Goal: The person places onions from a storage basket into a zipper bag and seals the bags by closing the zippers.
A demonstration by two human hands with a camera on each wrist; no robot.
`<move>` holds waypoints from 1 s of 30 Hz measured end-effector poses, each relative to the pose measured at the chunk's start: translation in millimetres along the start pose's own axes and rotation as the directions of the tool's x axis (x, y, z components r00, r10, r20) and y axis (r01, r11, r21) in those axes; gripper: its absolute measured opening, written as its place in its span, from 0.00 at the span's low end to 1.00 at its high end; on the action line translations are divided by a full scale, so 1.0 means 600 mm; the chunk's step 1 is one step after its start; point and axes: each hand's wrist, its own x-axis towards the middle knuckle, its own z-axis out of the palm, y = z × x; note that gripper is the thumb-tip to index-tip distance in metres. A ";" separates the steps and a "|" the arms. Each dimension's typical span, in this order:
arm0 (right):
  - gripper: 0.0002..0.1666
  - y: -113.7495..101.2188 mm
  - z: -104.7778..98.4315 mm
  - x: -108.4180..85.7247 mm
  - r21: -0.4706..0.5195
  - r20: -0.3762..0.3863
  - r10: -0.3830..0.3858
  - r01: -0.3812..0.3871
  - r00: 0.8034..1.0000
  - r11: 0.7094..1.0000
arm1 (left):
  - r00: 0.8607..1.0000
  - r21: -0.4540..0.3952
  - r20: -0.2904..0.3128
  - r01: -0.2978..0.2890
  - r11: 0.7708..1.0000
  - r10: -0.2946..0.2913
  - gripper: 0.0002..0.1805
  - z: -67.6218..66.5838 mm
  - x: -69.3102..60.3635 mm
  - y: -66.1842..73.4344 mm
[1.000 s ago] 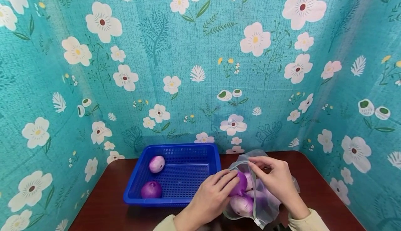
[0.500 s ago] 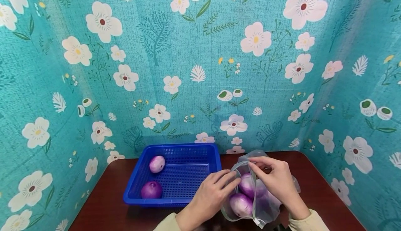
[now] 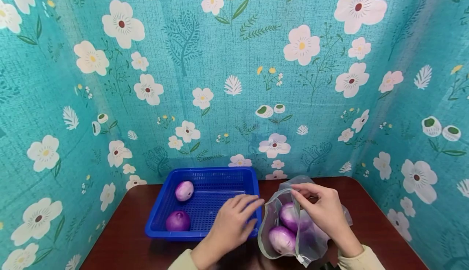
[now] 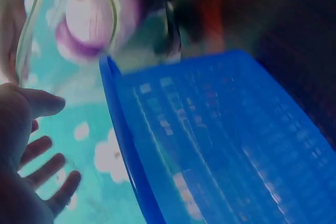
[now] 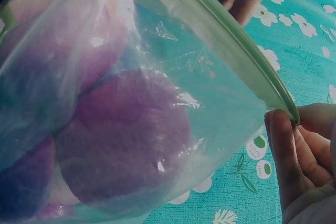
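One pinch we can see, right hand (image 3: 323, 208) gripping the translucent plastic zip bag (image 3: 313, 246) by its rim, with left hand (image 3: 232, 222) loosely spread near the blue rectangular plastic basket (image 3: 210, 171).

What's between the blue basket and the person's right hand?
In the head view, a translucent bag with purple-and-white onions inside; the left hand, over the basket, also extends slightly in.

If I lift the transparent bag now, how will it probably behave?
The transparent bag will probably be floppy, since its thin sides wrinkle and bend. It may feel bottom-heavy, because several onions sit inside. These could roll or even spill if it tips, as they look rounded and the bag gapes open.
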 end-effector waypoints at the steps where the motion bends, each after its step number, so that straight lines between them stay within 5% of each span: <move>1: 0.08 0.000 0.000 0.000 -0.001 0.000 0.001 -0.001 1.000 1.000 | 0.999 -0.021 0.010 0.049 0.999 -0.049 0.34 -0.004 -0.006 -0.010; 5: 0.08 0.001 0.000 -0.001 -0.001 -0.004 -0.004 0.004 1.000 1.000 | 0.964 -0.063 0.059 0.262 0.963 -0.259 0.36 -0.024 -0.026 -0.057; 10: 0.09 0.002 0.000 -0.001 0.000 -0.011 -0.016 0.016 1.000 1.000 | 0.886 -0.026 0.102 0.457 0.889 -0.452 0.38 -0.045 -0.048 -0.132; 13: 0.09 0.003 0.001 0.000 0.002 -0.005 -0.015 0.015 1.000 1.000 | 0.812 0.000 0.166 0.567 0.824 -0.559 0.39 -0.057 -0.065 -0.179; 17: 0.08 0.005 0.003 -0.001 -0.002 0.003 -0.010 0.010 1.000 1.000 | 0.685 0.027 0.280 0.695 0.719 -0.673 0.39 -0.069 -0.088 -0.234; 20: 0.07 0.006 0.004 -0.001 -0.006 0.006 -0.011 0.011 1.000 1.000 | 0.616 0.020 0.340 0.751 0.660 -0.711 0.38 -0.079 -0.096 -0.264; 23: 0.07 0.006 0.004 -0.001 -0.010 0.002 -0.019 0.019 1.000 1.000 | 0.594 0.014 0.368 0.766 0.643 -0.716 0.34 -0.090 -0.091 -0.283; 30: 0.08 0.003 0.001 0.000 0.000 -0.004 -0.035 0.035 0.999 0.999 | 0.576 0.050 0.395 0.765 0.643 -0.716 0.29 -0.111 -0.060 -0.306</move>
